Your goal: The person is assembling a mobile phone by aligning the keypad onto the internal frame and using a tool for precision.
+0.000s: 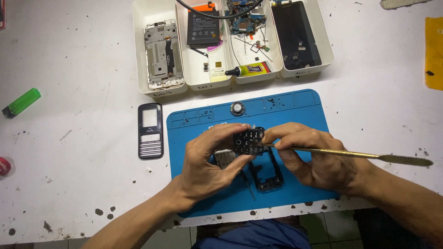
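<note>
above the blue mat (286, 115), the left hand (207, 161) fingers pinch a black keypad (248, 141); the right hand (314, 159) fingers grip a brass spudger (369, 156) touching its edge; bare white worktop (83, 152) lies left.

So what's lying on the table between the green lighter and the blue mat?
Head view: only the black phone front cover lies between the green lighter and the blue mat; otherwise bare, stained table.

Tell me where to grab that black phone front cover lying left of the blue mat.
Pinch the black front cover by its two long side edges, coming straight down from above. It lies flat on the white table, apart from the blue mat, with bare table along both sides.
</note>
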